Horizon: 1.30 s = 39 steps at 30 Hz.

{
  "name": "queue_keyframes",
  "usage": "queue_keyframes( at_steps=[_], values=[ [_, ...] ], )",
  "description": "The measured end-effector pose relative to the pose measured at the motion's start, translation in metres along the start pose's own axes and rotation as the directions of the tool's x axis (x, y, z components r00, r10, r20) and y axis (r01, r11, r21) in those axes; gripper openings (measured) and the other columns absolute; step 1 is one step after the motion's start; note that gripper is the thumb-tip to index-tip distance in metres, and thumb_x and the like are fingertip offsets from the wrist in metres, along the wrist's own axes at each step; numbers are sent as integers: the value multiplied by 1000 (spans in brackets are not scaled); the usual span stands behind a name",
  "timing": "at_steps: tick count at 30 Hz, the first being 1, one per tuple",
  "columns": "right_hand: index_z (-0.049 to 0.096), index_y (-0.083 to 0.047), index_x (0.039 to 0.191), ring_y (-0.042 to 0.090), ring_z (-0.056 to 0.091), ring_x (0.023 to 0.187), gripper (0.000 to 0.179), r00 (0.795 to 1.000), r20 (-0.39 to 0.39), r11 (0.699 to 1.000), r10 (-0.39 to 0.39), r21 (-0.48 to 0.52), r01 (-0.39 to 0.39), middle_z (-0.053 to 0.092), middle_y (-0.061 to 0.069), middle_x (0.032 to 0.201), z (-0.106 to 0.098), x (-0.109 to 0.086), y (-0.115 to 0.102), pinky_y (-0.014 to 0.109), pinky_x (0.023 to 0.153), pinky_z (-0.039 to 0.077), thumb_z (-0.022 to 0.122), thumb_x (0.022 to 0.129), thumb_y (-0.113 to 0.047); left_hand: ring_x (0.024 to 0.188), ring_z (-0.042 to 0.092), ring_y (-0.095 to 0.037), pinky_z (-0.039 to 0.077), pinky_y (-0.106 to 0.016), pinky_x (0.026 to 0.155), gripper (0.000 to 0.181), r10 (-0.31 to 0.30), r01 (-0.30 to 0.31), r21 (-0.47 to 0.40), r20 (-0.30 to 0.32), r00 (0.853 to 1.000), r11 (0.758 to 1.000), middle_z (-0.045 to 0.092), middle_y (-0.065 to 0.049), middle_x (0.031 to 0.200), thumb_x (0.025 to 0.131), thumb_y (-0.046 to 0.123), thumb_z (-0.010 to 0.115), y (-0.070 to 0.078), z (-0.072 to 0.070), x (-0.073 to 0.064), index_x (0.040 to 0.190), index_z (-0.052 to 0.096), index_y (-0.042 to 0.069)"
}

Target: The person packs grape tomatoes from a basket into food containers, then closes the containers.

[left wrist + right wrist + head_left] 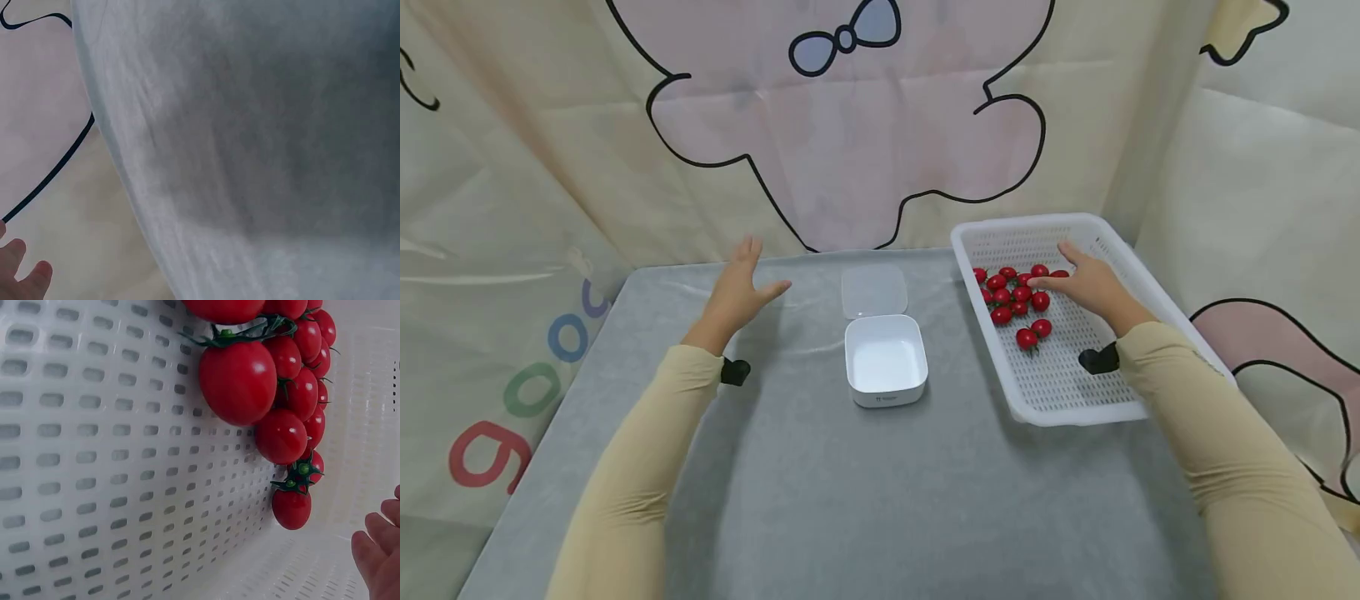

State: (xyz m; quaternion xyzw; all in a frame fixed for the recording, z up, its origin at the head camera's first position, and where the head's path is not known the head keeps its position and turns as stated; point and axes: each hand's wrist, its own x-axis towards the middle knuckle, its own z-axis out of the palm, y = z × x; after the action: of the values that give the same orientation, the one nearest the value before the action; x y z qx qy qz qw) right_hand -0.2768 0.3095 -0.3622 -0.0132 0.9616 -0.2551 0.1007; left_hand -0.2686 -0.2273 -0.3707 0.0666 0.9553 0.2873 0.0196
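My right hand (pixel 1088 287) hovers over the white perforated basket (pixel 1051 412), its fingers extended just right of a cluster of red cherry tomatoes (pixel 1021 293). In the right wrist view its fingertips (pixel 375 547) show at the right edge, apart from the tomatoes (pixel 281 434), some with green stems. Nothing is seen in that hand. My left hand (pixel 737 292) is held above the left part of the table, thumb and fingers spread, holding nothing. Between the hands stands a square white container (pixel 886 358), uncovered. A translucent lid (pixel 874 291) lies flat just behind it.
Grey cloth covers the table (pixel 880 492). A printed curtain (pixel 850 125) hangs along the back edge, with more fabric at both sides. The basket's raised rim stands near the right side of the table.
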Motion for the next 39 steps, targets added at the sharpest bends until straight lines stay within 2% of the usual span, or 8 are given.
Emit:
queue_keyframes(
  at_steps=[4,9,16,21,25,29,33,39],
  values=[
    [8,-4,159,54,20,145,108,1000,22,999,22,36,-23,13,31,161,-1,-1,2,70,114,27,62,87,-64,156,-4,-29,9,-58,126,96,-46,51,-108,43,998,993,-10,1,169,95,54,59,1,7,-4,160,-5,22],
    [16,-7,159,51,24,145,105,997,54,988,62,136,-69,21,31,160,1,-1,8,70,113,30,63,86,-66,156,1,-27,12,-55,127,98,-76,93,-208,90,993,974,-5,6,168,91,62,59,3,19,-10,160,-3,29],
    [25,-9,157,49,25,145,97,993,77,964,88,246,-105,27,27,160,3,1,11,71,114,28,66,86,-61,153,18,-36,24,-58,123,85,-99,124,-255,110,989,959,14,-2,168,93,55,61,11,35,-17,160,17,28],
    [36,-6,153,48,27,145,85,993,80,955,84,278,-103,35,26,156,6,3,16,69,115,27,66,90,-55,149,28,-38,31,-54,121,78,-79,113,-330,116,990,937,25,-4,166,93,50,64,14,42,-21,158,29,25],
    [40,-7,151,47,27,145,78,993,84,953,84,286,-105,38,25,155,6,4,17,68,116,27,66,92,-50,148,34,-32,32,-49,122,73,-50,90,-428,103,993,899,37,-7,160,94,43,67,16,48,-22,155,36,17],
    [43,-5,149,47,29,143,73,993,74,954,89,280,-106,40,26,154,8,5,19,67,116,29,65,93,-46,148,35,-24,32,-46,123,68,-23,79,-523,113,993,849,40,-6,159,95,36,67,22,60,-24,153,39,13],
    [44,-3,148,46,30,142,71,992,80,955,101,270,-119,39,27,154,7,5,20,65,115,30,65,94,-45,147,38,-21,32,-45,123,63,-12,73,-583,108,994,809,44,-5,156,96,33,67,28,71,-28,150,43,11],
    [45,-2,147,45,33,140,69,991,78,953,108,276,-126,40,28,152,7,5,24,63,115,33,63,95,-45,138,50,-22,38,-45,118,54,13,59,-640,108,994,766,57,-9,145,95,31,68,34,85,-30,142,54,9]
  ],
)
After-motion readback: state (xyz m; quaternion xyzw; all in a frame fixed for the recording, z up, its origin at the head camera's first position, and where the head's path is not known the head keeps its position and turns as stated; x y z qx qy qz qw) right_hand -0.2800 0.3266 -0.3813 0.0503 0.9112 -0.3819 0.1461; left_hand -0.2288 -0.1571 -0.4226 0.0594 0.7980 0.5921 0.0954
